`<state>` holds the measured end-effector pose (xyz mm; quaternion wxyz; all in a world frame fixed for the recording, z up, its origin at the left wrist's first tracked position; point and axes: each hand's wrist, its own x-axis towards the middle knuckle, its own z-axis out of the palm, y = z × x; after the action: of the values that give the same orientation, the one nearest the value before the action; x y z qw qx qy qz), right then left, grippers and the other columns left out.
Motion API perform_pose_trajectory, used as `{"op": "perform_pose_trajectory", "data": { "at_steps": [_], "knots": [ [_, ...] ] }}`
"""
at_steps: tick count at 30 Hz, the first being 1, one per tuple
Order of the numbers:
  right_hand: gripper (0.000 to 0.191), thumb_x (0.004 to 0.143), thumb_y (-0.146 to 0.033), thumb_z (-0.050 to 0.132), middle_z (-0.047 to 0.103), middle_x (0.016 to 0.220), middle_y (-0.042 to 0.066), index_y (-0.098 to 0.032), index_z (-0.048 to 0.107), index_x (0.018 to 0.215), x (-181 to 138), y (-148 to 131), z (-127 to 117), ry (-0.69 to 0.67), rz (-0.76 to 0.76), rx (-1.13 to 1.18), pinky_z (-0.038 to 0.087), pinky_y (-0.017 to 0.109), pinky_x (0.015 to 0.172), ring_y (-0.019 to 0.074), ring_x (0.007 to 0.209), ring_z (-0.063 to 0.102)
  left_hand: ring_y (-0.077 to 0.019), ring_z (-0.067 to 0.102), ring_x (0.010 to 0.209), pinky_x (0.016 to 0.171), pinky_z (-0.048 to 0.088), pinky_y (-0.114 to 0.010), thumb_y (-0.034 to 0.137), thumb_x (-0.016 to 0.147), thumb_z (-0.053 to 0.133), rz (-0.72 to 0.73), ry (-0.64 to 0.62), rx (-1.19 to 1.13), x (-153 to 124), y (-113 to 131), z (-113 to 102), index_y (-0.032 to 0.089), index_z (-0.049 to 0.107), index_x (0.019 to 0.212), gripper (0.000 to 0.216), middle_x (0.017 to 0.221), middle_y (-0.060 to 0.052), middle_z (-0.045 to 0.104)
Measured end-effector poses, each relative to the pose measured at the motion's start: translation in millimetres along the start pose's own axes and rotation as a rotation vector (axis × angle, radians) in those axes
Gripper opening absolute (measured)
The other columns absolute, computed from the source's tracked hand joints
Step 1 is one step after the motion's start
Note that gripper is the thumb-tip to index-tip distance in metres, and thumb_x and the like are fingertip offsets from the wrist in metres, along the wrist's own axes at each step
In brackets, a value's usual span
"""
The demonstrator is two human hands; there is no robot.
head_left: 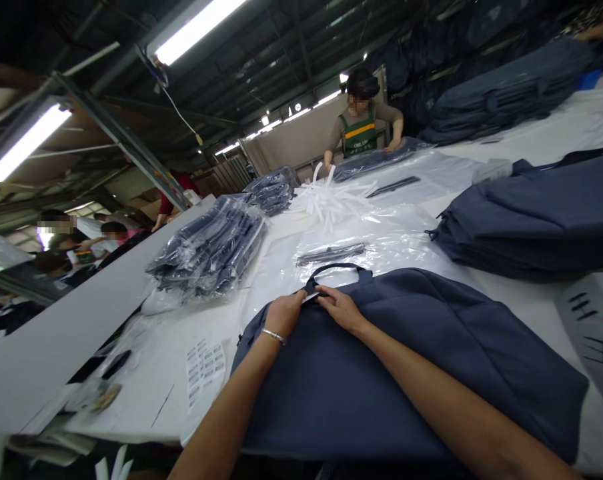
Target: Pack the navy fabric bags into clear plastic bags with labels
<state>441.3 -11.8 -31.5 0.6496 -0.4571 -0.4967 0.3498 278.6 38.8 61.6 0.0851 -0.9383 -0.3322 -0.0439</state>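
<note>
A dark blue fabric bag (381, 380) lies flat on the table before me. Its carry handle (331, 267) arches up at the far edge. At the handle's left base, my left hand (284, 315) is closed, with thumb and fingers pinching a small white strip (309, 296). My right hand (339, 309) is closed at the other end of this strip, its fingertips against the handle base. Whether the strip goes around the handle is hidden by my fingers. Beyond the handle, a bundle of dark strips (330, 254) rests on clear plastic bags (281, 267).
Plastic-wrapped bags (211, 247) are stacked at left, near barcode label sheets (205, 367). White strips (326, 200) lie heaped mid-table. More dark blue bags (536, 213) and a marked box (594, 333) are at right. A co-worker (360, 127) handles a bag across the table.
</note>
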Motion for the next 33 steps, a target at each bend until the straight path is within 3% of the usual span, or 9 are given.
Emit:
{"op": "perform_pose_trajectory", "data": {
  "at_steps": [4, 8, 12, 15, 18, 24, 26, 29, 33],
  "knots": [
    [0.053, 0.084, -0.046, 0.064, 0.071, 0.11, 0.009, -0.021, 0.054, 0.13, -1.0, -3.3, 0.5, 0.036, 0.247, 0.333, 0.057, 0.038, 0.084, 0.0212, 0.092, 0.07, -0.0236, 0.067, 0.093, 0.084, 0.049, -0.034, 0.022, 0.098, 0.04, 0.055, 0.028, 0.001, -14.8, 38.2, -1.2, 0.019, 0.064, 0.111, 0.027, 0.096, -0.013, 0.072],
    [0.06, 0.068, -0.032, 0.079, 0.071, 0.107, 0.007, -0.023, 0.056, 0.123, -3.7, -1.4, -0.7, 0.025, 0.302, 0.448, 0.056, 0.037, 0.084, 0.0212, 0.091, 0.07, -0.0224, 0.067, 0.101, 0.086, 0.051, -0.032, 0.039, 0.095, 0.052, 0.147, 0.063, -0.201, -26.2, 52.1, -1.3, 0.025, 0.064, 0.117, 0.028, 0.112, -0.008, 0.072],
    [0.06, 0.065, -0.027, 0.078, 0.071, 0.11, 0.006, -0.023, 0.058, 0.122, -3.2, 2.6, 1.8, 0.023, 0.283, 0.433, 0.056, 0.039, 0.087, 0.0216, 0.092, 0.07, -0.0248, 0.061, 0.117, 0.1, 0.048, -0.039, 0.037, 0.095, 0.05, -0.171, 0.302, -0.498, -20.4, 31.7, -2.2, 0.022, 0.059, 0.127, 0.036, 0.128, -0.01, 0.065],
    [0.062, 0.065, -0.028, 0.079, 0.072, 0.109, 0.006, -0.022, 0.058, 0.123, -2.6, -0.6, 2.3, 0.048, 0.292, 0.457, 0.056, 0.039, 0.088, 0.0217, 0.093, 0.07, -0.0295, 0.061, 0.117, 0.102, 0.047, -0.045, 0.035, 0.085, 0.066, -0.361, 0.203, -0.659, -13.6, 16.7, 5.1, 0.017, 0.052, 0.136, 0.056, 0.133, -0.016, 0.061],
    [0.061, 0.072, -0.033, 0.078, 0.074, 0.1, 0.006, -0.02, 0.056, 0.127, -4.6, -11.0, -1.4, 0.028, 0.347, 0.492, 0.058, 0.037, 0.083, 0.0207, 0.088, 0.07, -0.0293, 0.061, 0.117, 0.105, 0.045, -0.044, 0.029, 0.072, 0.079, -0.411, 0.144, -0.905, -12.4, 11.6, 15.5, 0.017, 0.048, 0.141, 0.076, 0.131, -0.015, 0.062],
    [0.095, 0.068, -0.028, 0.083, 0.074, 0.098, 0.005, -0.022, 0.032, 0.147, -17.3, -30.0, -4.0, -0.142, 0.499, 0.594, 0.058, 0.033, 0.077, 0.0191, 0.084, 0.071, -0.0173, 0.07, 0.085, 0.072, 0.057, -0.026, 0.026, 0.074, 0.08, -0.737, 0.143, -1.684, -17.8, 5.5, 18.3, 0.018, 0.042, 0.145, 0.081, 0.114, -0.011, 0.07],
    [0.082, 0.065, -0.026, 0.083, 0.073, 0.101, 0.006, -0.021, 0.044, 0.137, -20.0, -29.5, -2.1, -0.146, 0.479, 0.56, 0.057, 0.034, 0.081, 0.0195, 0.086, 0.071, -0.0148, 0.069, 0.076, 0.064, 0.056, -0.023, 0.024, 0.072, 0.081, -0.815, 0.155, -1.753, -19.0, 3.2, 18.1, 0.018, 0.045, 0.142, 0.079, 0.107, -0.009, 0.072],
    [0.043, 0.071, -0.028, 0.075, 0.072, 0.095, 0.007, -0.018, 0.059, 0.109, -20.2, -28.4, -3.0, -0.005, 0.38, 0.339, 0.057, 0.036, 0.08, 0.021, 0.083, 0.07, -0.0118, 0.068, 0.072, 0.061, 0.056, -0.021, 0.02, 0.075, 0.079, -0.864, 0.209, -1.782, -20.2, 2.0, 21.5, 0.019, 0.049, 0.14, 0.071, 0.102, -0.006, 0.072],
    [0.02, 0.081, -0.02, 0.06, 0.07, 0.097, 0.007, -0.021, 0.066, 0.1, -21.3, -39.2, -11.6, 0.18, -0.057, -0.336, 0.053, 0.04, 0.087, 0.0237, 0.092, 0.065, -0.0088, 0.067, 0.071, 0.058, 0.055, -0.015, 0.016, 0.083, 0.07, -0.917, 0.253, -1.878, -21.9, 0.7, 25.0, 0.02, 0.056, 0.133, 0.052, 0.101, -0.005, 0.072]
  ]
}}
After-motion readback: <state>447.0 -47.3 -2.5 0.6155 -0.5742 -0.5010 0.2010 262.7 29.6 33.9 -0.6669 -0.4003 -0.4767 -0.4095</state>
